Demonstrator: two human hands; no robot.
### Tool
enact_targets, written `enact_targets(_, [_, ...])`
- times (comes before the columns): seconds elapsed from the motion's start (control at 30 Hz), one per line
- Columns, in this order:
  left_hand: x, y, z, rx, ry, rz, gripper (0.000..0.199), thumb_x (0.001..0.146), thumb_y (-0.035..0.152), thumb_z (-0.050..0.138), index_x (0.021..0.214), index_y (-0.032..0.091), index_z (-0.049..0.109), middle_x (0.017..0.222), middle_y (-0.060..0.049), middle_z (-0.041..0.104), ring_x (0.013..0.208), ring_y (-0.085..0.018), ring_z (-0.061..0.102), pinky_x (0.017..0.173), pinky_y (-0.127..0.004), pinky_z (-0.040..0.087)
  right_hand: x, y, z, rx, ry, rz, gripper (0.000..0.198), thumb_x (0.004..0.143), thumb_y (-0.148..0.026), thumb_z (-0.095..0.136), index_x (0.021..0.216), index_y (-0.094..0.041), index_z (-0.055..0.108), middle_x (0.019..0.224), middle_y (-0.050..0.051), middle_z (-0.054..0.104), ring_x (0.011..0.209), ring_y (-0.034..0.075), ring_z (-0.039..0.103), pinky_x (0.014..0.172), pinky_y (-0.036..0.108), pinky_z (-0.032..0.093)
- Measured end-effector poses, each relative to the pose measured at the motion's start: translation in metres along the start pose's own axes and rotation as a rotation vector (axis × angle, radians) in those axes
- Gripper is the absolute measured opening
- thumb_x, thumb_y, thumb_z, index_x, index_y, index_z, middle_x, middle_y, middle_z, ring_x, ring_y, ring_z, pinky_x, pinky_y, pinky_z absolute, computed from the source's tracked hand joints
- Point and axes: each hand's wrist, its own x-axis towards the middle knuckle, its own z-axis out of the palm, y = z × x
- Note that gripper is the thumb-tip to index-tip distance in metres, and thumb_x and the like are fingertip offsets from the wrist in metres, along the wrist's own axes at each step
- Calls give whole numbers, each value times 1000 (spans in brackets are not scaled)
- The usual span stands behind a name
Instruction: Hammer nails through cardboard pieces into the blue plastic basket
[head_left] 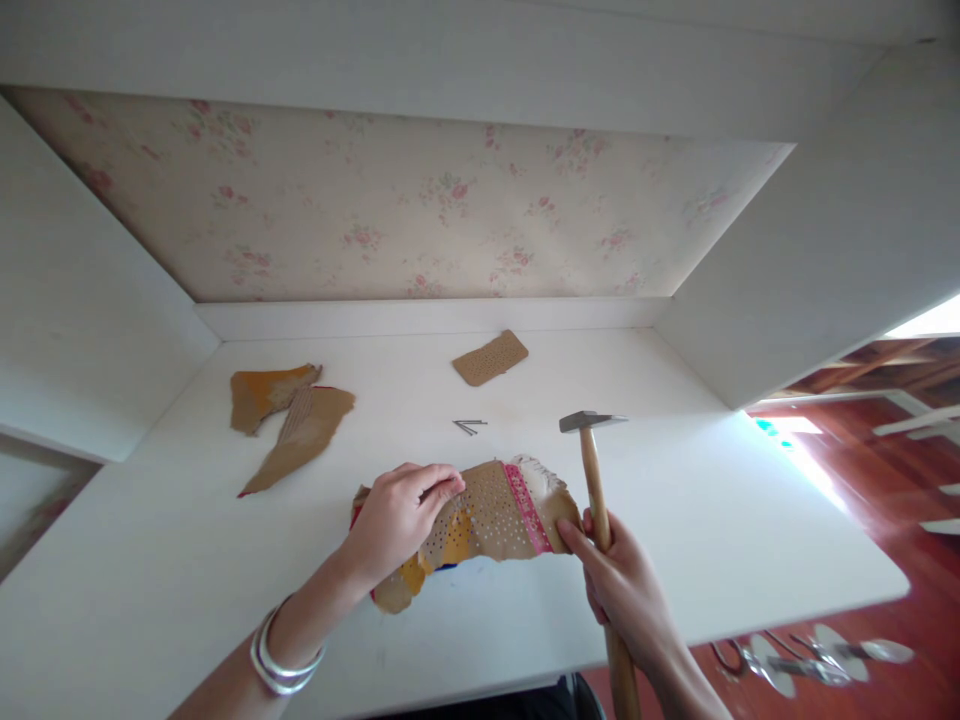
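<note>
A torn piece of cardboard (487, 515), dotted with many small holes and crossed by a pink patterned strip, is in front of me. Over its left part is my left hand (405, 515), closed with thumb and fingers pinched together; what they hold, if anything, is hidden. My right hand (619, 565) is wrapped around the wooden handle of a hammer (592, 470), which stands head up. The thumb of that hand also presses the cardboard's right edge. Several nails (470, 427) lie on the white tabletop (712, 510) just beyond the cardboard.
A smaller holed cardboard piece (491, 358) lies near the back. Torn brown cardboard scraps (307, 430) are at the left. White panels enclose the tabletop on both sides, with floral wallpaper (450, 200) behind. At the lower right, metal-based chair legs (810, 660) stand on the red floor.
</note>
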Motion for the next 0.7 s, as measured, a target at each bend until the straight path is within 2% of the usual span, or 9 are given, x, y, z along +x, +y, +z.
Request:
enact_targets(0.43, [0,-2,2,37,7,-29,13,95,32,57,89,26,66,82,6,76,68,-13,70,67,-22,49,-10,-14,-4,24,30,17,40,80,-54,68,80,-25,40,42,-16,34,28,4,28,27,14,21])
enact_targets(0.7, [-1,-3,3,35,-3,0,15,97,32,55,90,26,68,84,5,76,73,-14,71,71,-24,52,-7,-10,-8,-5,34,26,42,80,-56,69,80,-26,39,43,-15,33,29,5,29,28,15,22])
